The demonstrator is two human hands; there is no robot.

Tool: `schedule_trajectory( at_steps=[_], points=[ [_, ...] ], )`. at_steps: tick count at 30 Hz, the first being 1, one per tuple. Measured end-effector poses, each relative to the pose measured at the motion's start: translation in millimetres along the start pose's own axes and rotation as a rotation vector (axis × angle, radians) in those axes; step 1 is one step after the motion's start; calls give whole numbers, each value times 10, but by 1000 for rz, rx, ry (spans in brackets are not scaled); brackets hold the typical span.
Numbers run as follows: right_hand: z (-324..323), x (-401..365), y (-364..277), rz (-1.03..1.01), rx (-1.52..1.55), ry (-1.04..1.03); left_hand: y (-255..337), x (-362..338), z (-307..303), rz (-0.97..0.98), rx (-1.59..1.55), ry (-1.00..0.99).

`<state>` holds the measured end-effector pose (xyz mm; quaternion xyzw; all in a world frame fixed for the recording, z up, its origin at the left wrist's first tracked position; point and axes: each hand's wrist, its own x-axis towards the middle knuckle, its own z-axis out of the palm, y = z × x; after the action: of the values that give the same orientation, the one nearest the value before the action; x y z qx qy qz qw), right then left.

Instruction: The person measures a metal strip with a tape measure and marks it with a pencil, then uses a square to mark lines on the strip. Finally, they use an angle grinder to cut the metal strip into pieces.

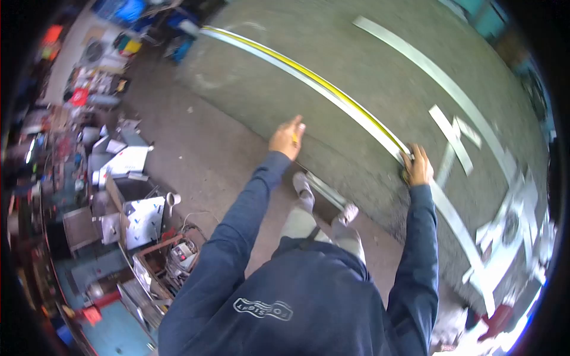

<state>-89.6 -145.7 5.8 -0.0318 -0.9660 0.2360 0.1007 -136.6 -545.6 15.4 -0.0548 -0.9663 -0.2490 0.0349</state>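
A yellow tape measure (332,89) is drawn out along a long pale metal strip (350,108) on the grey work surface. My right hand (420,167) is closed around the tape measure's case at the near right end of the blade, pressing close to the strip. The case is mostly hidden under my fingers. My left hand (286,139) hovers over the near edge of the surface, apart from the strip. Its fingers are closed on a small yellow stick (294,139), perhaps a pencil; most of it is hidden.
Another long strip (427,68) lies farther back, with short offcuts (451,139) nearer my right hand. Metal scraps (504,237) pile up at the right. On the left stand a box with a machine (183,254), sheet-metal pieces (127,160) and a cluttered bench (113,314).
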Motion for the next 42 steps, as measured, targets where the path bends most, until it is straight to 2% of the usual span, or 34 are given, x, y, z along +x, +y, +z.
schedule_trajectory(
  at_steps=[3, 7, 9, 10, 13, 15, 17, 19, 20, 21, 23, 25, 27, 29, 34, 39, 42],
  points=[
    [-183, -268, 380, 118, 50, -53, -5, -96, 120, 143, 88, 58],
    [-526, -687, 739, 56, -30, 62, -25, -135, 197, 98, 9, 59],
    [-564, -796, 839, 60, -160, 67, 16, -96, 131, -37, -6, 25],
    [-560, -807, 854, 62, -202, 69, 56, -98, 93, -69, -11, -2],
    [-437, -812, 869, 72, -244, 95, 5, -105, 67, -73, -47, 87],
    [-376, -821, 863, 84, -259, 113, -69, -128, -6, -138, -221, 42],
    [-394, -804, 827, 156, -284, 21, -250, -153, -49, -52, -125, 85],
    [-305, -827, 839, 131, -282, 102, -207, -121, -145, 59, -160, 116],
    [-281, -847, 869, 83, -291, 135, -174, -119, -145, -74, -302, 116],
    [-298, -846, 867, 37, -305, 169, -133, -64, -158, -58, -313, 111],
    [-290, -858, 838, 96, -324, 154, -86, 139, -180, -51, -421, -10],
    [-279, -875, 787, 71, -361, 164, 187, 354, -92, -24, -561, -69],
    [-282, -913, 737, 143, -371, 138, 427, 570, 130, 155, -676, -193],
    [-266, -940, 745, 35, -385, 245, 789, 732, 300, 232, -676, -322],
    [-280, -907, 684, 62, -404, 252, 1179, 958, 1006, 496, -684, -335],
    [-309, -871, 615, 132, -387, 230, 1132, 1005, 1182, 452, -705, -381],
    [-325, -851, 607, 99, -372, 228, 1096, 997, 1187, 458, -705, -381]
  ],
)
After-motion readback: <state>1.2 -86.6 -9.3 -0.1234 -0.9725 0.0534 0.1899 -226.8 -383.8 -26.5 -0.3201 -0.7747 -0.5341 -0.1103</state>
